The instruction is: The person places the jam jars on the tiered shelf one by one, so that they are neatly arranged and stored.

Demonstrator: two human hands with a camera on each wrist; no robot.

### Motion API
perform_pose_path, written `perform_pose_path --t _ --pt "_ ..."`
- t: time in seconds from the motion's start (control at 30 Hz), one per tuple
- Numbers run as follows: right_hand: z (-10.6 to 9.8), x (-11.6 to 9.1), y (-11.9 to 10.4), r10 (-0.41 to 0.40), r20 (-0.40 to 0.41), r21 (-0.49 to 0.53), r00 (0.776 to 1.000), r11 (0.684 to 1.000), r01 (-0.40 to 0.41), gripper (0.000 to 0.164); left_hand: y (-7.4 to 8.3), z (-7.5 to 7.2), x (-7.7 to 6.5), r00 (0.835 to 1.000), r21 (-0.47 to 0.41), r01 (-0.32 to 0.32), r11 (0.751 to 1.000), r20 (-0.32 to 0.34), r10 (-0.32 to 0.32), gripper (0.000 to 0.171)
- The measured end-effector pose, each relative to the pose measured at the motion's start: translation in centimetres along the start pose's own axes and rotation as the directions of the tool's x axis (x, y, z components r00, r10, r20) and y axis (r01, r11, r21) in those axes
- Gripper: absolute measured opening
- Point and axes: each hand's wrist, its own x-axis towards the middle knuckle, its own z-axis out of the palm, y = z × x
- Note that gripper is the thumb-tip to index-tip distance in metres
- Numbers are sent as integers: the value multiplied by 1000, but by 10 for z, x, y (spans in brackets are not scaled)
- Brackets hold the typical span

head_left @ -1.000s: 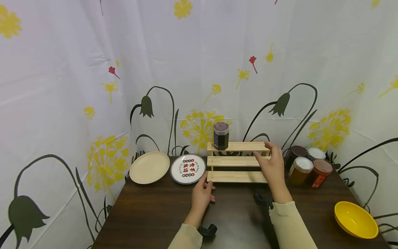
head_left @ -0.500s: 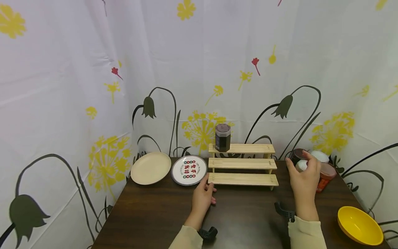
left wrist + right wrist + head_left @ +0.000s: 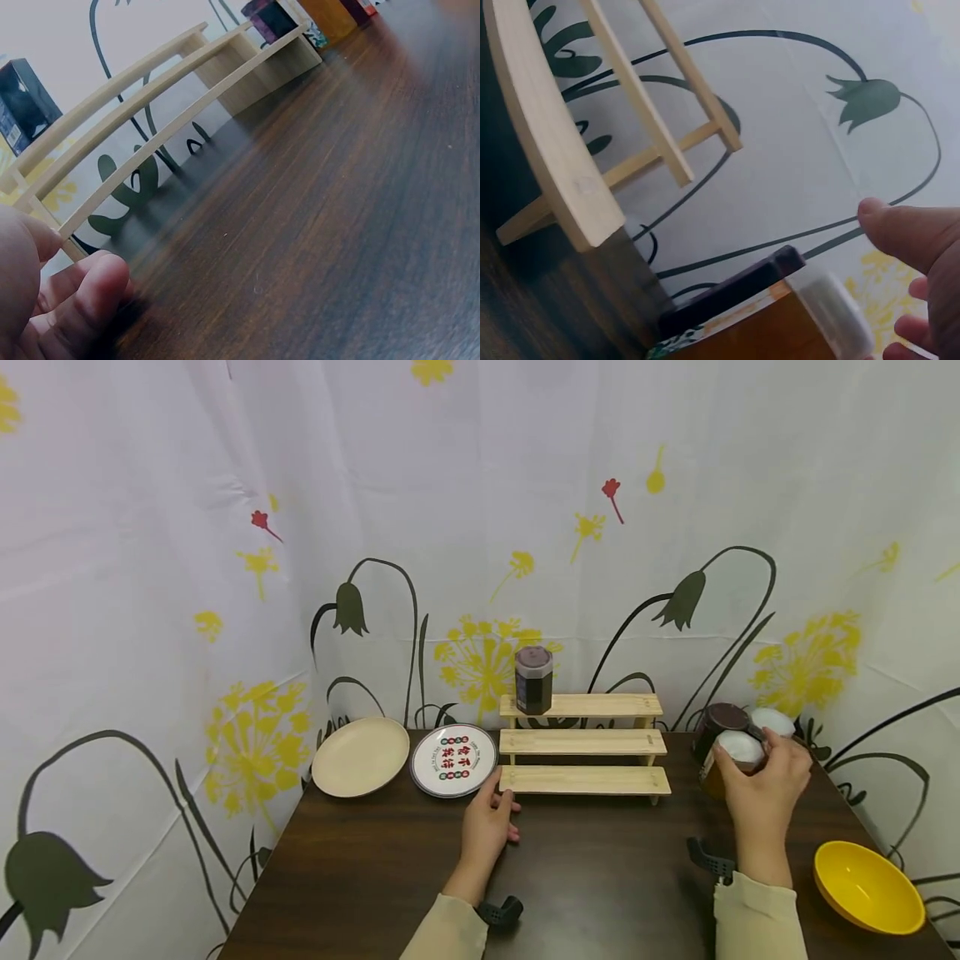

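Note:
A three-tier wooden display rack (image 3: 583, 742) stands at the back of the dark table. My left hand (image 3: 483, 831) holds the left end of its lowest shelf between thumb and finger. A dark jar with a purplish lid (image 3: 534, 681) stands on the top tier, left end. At the right, my right hand (image 3: 768, 789) is over a cluster of jars, thumb and fingers spread. Its thumb is near the white-lidded amber jar (image 3: 757, 330), apart from it in the right wrist view. A dark-lidded jar (image 3: 720, 727) and another white-lidded jar (image 3: 772, 721) stand behind. The hand hides the red jar.
A cream plate (image 3: 360, 757) and a white plate with red lettering (image 3: 454, 762) lean against the curtain, left of the rack. At the table's right edge sits a yellow bowl (image 3: 868, 887). A patterned curtain (image 3: 450, 510) closes off the back.
My right hand has moved right, from the rack's right end to the jars, and now covers the red jar. My left hand has stayed at the rack's left end.

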Motion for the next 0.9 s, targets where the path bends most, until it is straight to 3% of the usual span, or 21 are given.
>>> perform_pose_path --t 0.2,0.47,0.9 --pt "5 -2 2 16 9 -33 1000 999 -16 72 1 -1 2 1000 -4 -10 1000 -2 10 55" --pt "9 -10 2 155 38 -90 987 984 -151 75 0 -1 -1 1000 -16 -3 1000 -2 3 56" --pt "18 -14 6 128 -14 -117 992 985 -129 76 -1 0 0 1000 -15 -1 1000 -2 1 55"
